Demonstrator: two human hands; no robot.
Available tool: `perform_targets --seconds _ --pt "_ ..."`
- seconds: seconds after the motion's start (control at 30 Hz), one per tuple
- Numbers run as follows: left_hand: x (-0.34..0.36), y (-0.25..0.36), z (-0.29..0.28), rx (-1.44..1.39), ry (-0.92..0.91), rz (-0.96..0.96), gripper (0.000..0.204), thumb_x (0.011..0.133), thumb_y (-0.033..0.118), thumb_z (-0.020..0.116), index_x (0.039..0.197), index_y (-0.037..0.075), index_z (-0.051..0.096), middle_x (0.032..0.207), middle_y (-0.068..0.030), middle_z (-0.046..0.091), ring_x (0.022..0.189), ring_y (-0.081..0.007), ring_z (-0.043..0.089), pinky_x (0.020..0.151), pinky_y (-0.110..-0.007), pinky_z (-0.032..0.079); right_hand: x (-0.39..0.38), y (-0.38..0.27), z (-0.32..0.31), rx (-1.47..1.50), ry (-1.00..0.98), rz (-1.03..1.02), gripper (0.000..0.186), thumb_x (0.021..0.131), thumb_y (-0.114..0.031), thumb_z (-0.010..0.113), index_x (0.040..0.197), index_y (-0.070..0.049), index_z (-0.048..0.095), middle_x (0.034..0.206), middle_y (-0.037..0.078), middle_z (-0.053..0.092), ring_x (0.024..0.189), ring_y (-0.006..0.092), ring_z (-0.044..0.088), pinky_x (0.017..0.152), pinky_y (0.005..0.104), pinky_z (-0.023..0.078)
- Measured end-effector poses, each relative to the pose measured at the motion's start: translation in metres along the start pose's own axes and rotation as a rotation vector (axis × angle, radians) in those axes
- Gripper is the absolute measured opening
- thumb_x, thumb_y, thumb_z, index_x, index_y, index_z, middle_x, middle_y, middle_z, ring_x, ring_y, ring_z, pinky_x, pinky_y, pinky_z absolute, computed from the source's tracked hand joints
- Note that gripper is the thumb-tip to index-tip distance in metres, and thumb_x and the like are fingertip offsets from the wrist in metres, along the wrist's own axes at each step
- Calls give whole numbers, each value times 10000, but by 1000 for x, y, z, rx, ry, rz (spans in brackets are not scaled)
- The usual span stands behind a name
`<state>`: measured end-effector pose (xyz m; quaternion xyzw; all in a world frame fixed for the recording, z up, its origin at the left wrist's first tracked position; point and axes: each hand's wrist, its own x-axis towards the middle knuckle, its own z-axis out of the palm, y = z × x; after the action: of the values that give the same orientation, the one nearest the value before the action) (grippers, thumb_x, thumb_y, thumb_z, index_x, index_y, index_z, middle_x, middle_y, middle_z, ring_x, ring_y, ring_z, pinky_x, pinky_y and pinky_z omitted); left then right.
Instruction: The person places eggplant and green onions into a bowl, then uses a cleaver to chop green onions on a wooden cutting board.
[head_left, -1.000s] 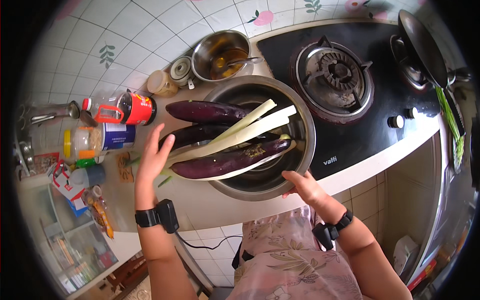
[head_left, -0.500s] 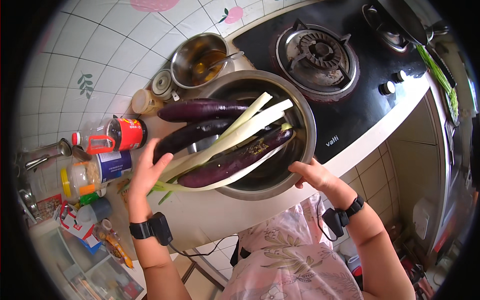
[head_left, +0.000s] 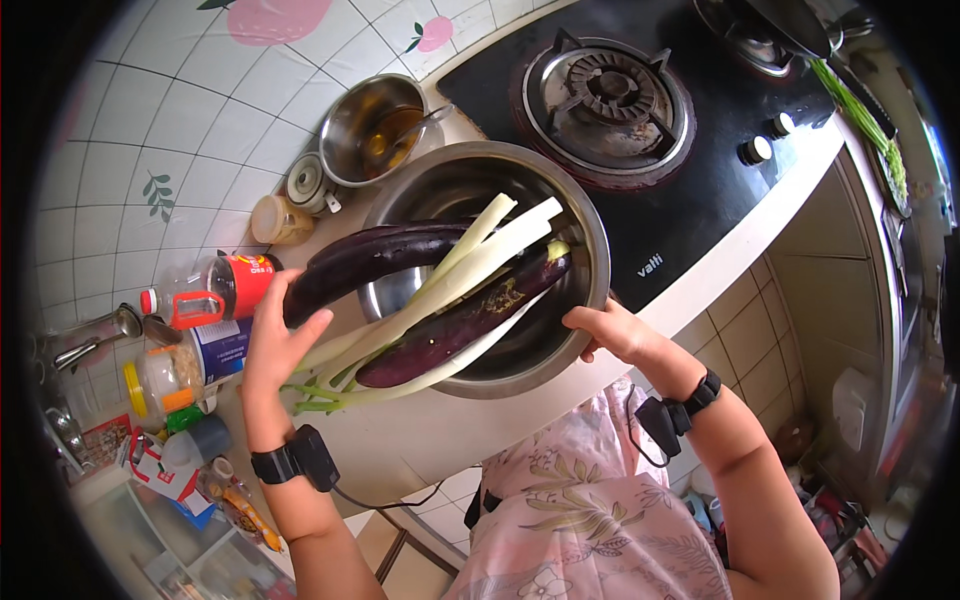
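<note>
A wide steel basin (head_left: 592, 300) sits on the counter, with eggplants and pale leeks lying across it. My right hand (head_left: 612, 330) grips its near right rim, thumb over the edge. At the left, my left hand (head_left: 268, 335) holds the end of a dark eggplant (head_left: 365, 262) between thumb and fingers. Another eggplant lies mostly hidden behind that one. Nearer to me, a purple eggplant (head_left: 470, 325) with a scarred patch rests among the leeks (head_left: 445, 285). The green leek ends stick out past the basin's left rim.
A steel pot (head_left: 345, 130) with yellowish liquid and a utensil stands behind the basin, beside small jars (head_left: 280, 220). Red-labelled bottle (head_left: 215, 290) and yellow-lidded jar (head_left: 165, 378) stand at left. A black gas stove (head_left: 680, 215) adjoins the basin on the right.
My left hand has pushed the dark eggplant away from me, against the farther one, which it now largely covers. My right hand keeps its hold on the rim. The whole view has shifted slightly.
</note>
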<state>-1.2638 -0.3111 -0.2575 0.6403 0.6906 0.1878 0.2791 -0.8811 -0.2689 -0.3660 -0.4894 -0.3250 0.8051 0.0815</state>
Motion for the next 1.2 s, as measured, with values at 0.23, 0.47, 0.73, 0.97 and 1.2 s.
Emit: perform_targets --seconds 0.23,0.47,0.73,0.97,1.2 --pt "-7 14 2 -233 -253 -151 396 758 191 755 1012 -13 530 859 -58 591 820 -96 529 762 -264 448 -1 0 1 11 -36 -36 303 842 -216 532 992 43 579 789 118 629 551 169 574 472 265 487" --pt "-21 27 21 328 -156 -85 481 798 237 722 1171 -2 535 1011 -179 617 927 -333 597 850 -373 470 2 5 -3 -4 -63 -31 311 844 -233 534 985 39 586 798 128 643 571 167 594 481 261 500" --pt "-61 40 46 111 194 -19 295 780 22 660 1053 14 550 992 -108 578 877 -235 545 792 -337 451 -1 8 -3 88 -57 -68 386 850 -270 578 1090 30 538 818 120 646 594 158 606 502 250 514" --pt "-118 9 68 39 318 -94 291 815 11 613 1097 7 544 1054 -112 581 937 -228 549 840 -341 438 -17 -4 -10 -375 406 -589 970 759 -262 776 1433 61 157 1148 204 543 865 252 594 706 338 524" --pt "-155 -11 62 -1542 464 -440 565 959 287 496 1318 -130 368 1356 -280 423 1309 -348 390 1118 -429 317 -44 -78 30 -1198 382 -1198 703 596 13 731 1265 -28 519 1377 197 445 1260 346 447 1065 450 337"
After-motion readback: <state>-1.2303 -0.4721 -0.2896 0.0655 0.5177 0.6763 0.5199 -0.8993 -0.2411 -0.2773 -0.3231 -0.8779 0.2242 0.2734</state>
